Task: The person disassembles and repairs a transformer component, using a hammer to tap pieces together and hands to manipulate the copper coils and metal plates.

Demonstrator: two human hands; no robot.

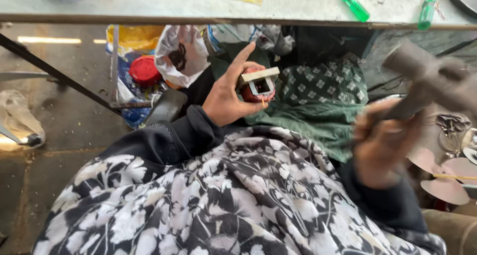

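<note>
1. My left hand (226,98) is raised in front of me, below the edge of the workbench (198,4). It is clasped around a small motor coil (257,86): a squarish pale metal core with reddish-brown winding. My thumb and curled fingers grip its left side, and my index finger points upward, clear of the part.
2. I hold the coil with its open centre facing me, probably so that I can see into it and keep the winding away from my palm.
3. My right hand (382,143) is lower and to the right, blurred by movement. It is clenched on the handle of a grey hammer (427,78). The hammer head sits up and to the right, well apart from the coil.
4. My lap is covered by black-and-white floral cloth (238,195), with dark sleeves reaching to both wrists.
5. Beyond my hands lies a green patterned cloth (318,96), probably spread to catch parts.
6. On the bench top lie two green-handled screwdrivers (354,4), within reach but untouched.
7. Under the bench at left are a red round lid (145,70) and a crumpled white plastic bag (181,54).
8. At the far right sit pale metal fan blades (442,175), near my right hand.
</note>
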